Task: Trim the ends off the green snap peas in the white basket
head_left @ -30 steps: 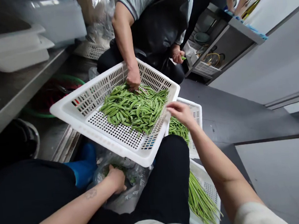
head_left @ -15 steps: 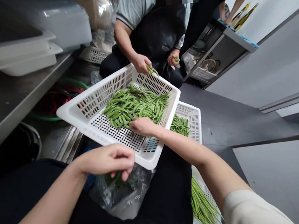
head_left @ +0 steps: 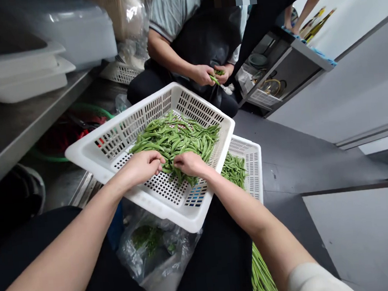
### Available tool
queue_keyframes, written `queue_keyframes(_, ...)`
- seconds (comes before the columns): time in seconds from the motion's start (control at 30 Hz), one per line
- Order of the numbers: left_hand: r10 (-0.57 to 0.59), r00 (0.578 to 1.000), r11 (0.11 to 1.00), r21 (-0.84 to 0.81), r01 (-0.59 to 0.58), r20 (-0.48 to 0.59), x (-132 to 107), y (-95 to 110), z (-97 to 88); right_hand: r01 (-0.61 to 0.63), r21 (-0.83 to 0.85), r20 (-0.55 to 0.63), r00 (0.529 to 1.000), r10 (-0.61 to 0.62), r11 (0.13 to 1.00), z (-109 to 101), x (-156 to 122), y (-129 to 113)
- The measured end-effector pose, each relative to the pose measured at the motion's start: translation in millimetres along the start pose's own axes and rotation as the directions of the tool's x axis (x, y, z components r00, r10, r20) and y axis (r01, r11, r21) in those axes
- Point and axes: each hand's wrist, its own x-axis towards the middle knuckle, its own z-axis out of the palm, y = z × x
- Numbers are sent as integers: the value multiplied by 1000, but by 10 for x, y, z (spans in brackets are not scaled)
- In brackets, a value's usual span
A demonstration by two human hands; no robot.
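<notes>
A white slotted basket (head_left: pixel 201 218) sits tilted in front of me, with a heap of green pea pods (head_left: pixel 175 136) in it. My left hand (head_left: pixel 145 165) is over the near left side of the heap, its fingers curled together. Close beside it, my right hand (head_left: pixel 189 163) is closed in a pinch at the near edge of the pods. Whatever lies between the fingers of either hand is hidden. Below the basket, a clear plastic bag (head_left: pixel 162 276) holds green scraps (head_left: pixel 148 238).
Across the basket, a co-worker's hands (head_left: pixel 212 74) hold green pods. A second white basket (head_left: pixel 255 169) with pods stands at right, and long green stalks (head_left: pixel 263 276) lie nearer. A steel shelf (head_left: pixel 36 117) with white tubs (head_left: pixel 18 71) borders the left.
My left hand has moved from above the bag up and over the basket, near the right hand. The co-worker's left-side hand has drawn back from the basket to meet the other hand.
</notes>
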Motion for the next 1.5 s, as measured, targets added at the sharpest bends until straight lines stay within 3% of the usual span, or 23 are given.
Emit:
queue_keyframes(0.07, 11, 1000, 994, 105, -10, -9, -23, 3, -4, 32, 213, -142, 990, -2, 977, -110, -36, 84)
queue_keyframes(0.13, 15, 1000, 987, 162, -11, -24, -39, 37, -10, 142, 352, -261, 964, -49, 925, -180, -82, 99)
queue_keyframes(0.23, -6, 1000, 994, 113, 6, 1, -33, 100, -10, 300, 354, -378, 912, -158, 886, -221, -158, 37)
queue_keyframes(0.33, -8, 998, 1000, 4, 7, 58, -8, 124, 4, 302, 279, -402, 899, -175, 911, -219, -217, -24)
queue_keyframes(0.47, 31, 999, 999, 43, -30, -17, 25, 90, 55, 302, 274, -410, 896, -173, 913, -177, -232, -64)
queue_keyframes(0.57, 55, 997, 995, -85, -60, -51, 33, 70, 92, 359, 413, -490, 862, -128, 837, -154, -207, -72)
queue_keyframes(0.63, 53, 997, 970, -233, -63, -52, 20, 72, 82, 400, 599, -560, 829, 5, 693, -166, -188, -39)
queue_keyframes(0.7, 44, 999, 953, -300, -44, -8, -10, 76, 31, 426, 796, -548, 809, 214, 430, -193, -178, 31)
queue_keyframes(0.77, 39, 995, 959, -285, -11, 94, -50, 77, -41, 428, 894, -445, 813, 376, 133, -219, -180, 108)
queue_keyframes(0.83, 32, 983, 970, -243, 12, 179, -85, 75, -94, 416, 907, -352, 837, 420, -68, -228, -193, 145)
queue_keyframes(0.9, 26, 986, 975, -223, 11, 165, -106, 81, -101, 396, 905, -314, 869, 383, -155, -224, -209, 118)
queue_keyframes(1.07, 160, 986, 972, -180, -149, 48, -115, 144, -8, 353, 907, -283, 915, 287, -230, -234, -193, -9)
queue_keyframes(1.17, 281, 959, 956, -89, -279, 16, -136, 199, -32, 165, 939, -122, 980, 156, -301, -252, -139, 59)
queue_keyframes(1.23, 313, 947, 950, -32, -312, 66, -158, 224, -78, -19, 969, 18, 1000, -8, -245, -251, -117, 124)
queue_keyframes(1.3, 318, 941, 947, 6, -321, 113, -175, 232, -106, -118, 986, 96, 979, -178, -119, -235, -126, 140)
queue_keyframes(1.4, 320, 945, 947, -27, -319, 66, -178, 213, -85, -57, 998, 46, 941, -335, -23, -199, -177, 29)
queue_keyframes(1.47, 299, 954, 945, -132, -299, -26, -163, 187, -55, 66, 997, -77, 955, -285, -47, -187, -199, -87)
queue_keyframes(1.5, 268, 960, 938, -205, -278, -75, -154, 173, -46, 140, 987, -152, 969, -193, -74, -191, -196, -133)
